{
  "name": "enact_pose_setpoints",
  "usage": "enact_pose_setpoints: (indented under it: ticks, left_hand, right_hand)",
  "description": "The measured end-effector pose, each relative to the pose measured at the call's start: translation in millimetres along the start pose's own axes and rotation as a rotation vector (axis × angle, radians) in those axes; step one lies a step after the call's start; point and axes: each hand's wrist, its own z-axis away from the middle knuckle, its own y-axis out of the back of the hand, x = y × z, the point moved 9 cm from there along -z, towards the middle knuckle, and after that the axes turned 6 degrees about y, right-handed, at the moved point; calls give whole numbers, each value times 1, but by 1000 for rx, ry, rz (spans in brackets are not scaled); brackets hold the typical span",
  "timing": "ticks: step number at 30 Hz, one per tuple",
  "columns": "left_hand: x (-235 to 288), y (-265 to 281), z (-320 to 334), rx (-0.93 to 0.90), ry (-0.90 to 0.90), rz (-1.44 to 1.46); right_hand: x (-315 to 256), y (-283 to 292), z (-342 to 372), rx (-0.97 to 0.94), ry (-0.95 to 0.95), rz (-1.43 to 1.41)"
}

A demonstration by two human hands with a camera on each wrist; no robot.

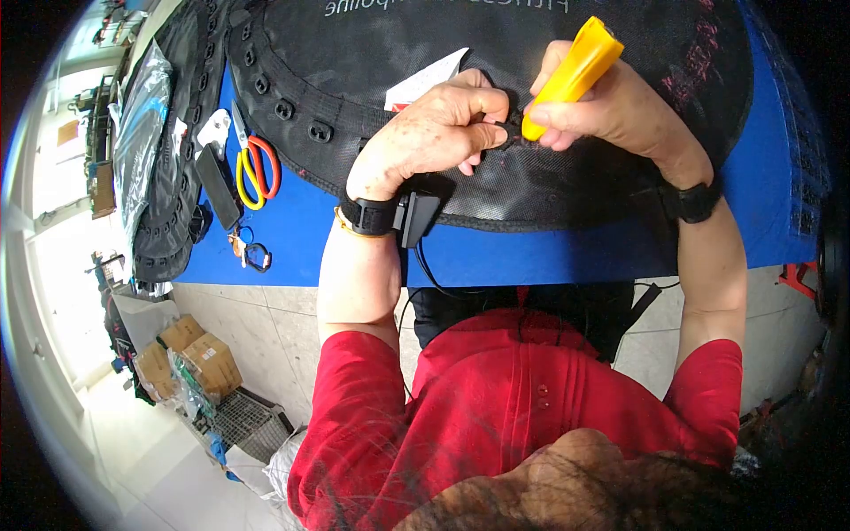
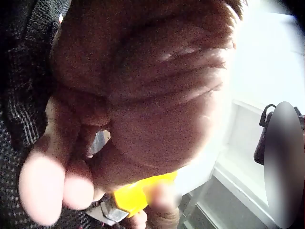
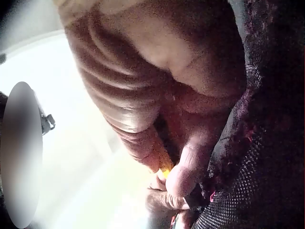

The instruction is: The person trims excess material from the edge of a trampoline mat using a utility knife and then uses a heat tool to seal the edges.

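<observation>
A black trampoline mat (image 1: pixel 372 44) with printed lettering covers much of the blue table. In the head view my right hand (image 1: pixel 611 115) grips a yellow utility knife (image 1: pixel 580 66), tilted with its lower end down by the mat's webbing band. Its grey metal nose shows in the left wrist view, close to my left fingertips. My left hand (image 1: pixel 434 128) is bent over the band, and thumb and forefinger pinch a bit of black webbing (image 1: pixel 511 133) there. A white paper label (image 1: pixel 427 81) lies on the mat just beyond that hand. Reddish thread bits dot the mat.
Scissors (image 1: pixel 257 173) with red and yellow handles lie left on the blue table (image 1: pixel 292 239), beside a dark flat bar (image 1: pixel 218 188) and a bunch of keys (image 1: pixel 250 250). Another black mat (image 1: pixel 177 186) and clear plastic wrap (image 1: pixel 146 133) stand further left. Cardboard boxes (image 1: pixel 208 363) sit below.
</observation>
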Motion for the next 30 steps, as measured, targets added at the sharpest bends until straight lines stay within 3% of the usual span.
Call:
enact_pose_setpoints:
  ticks: [6, 9, 15, 30]
  left_hand:
    - [1, 1, 1, 10, 22, 11]
    - [0, 2, 1, 9, 8, 2]
    - [-1, 2, 0, -1, 23, 30]
    - [-2, 3, 0, -6, 9, 4]
  right_hand:
    - [-4, 12, 0, 91, 2, 5]
    - [-8, 15, 1, 85, -4, 85]
    - [-1, 5, -1, -17, 19, -60]
    - [-2, -9, 0, -39, 14, -70]
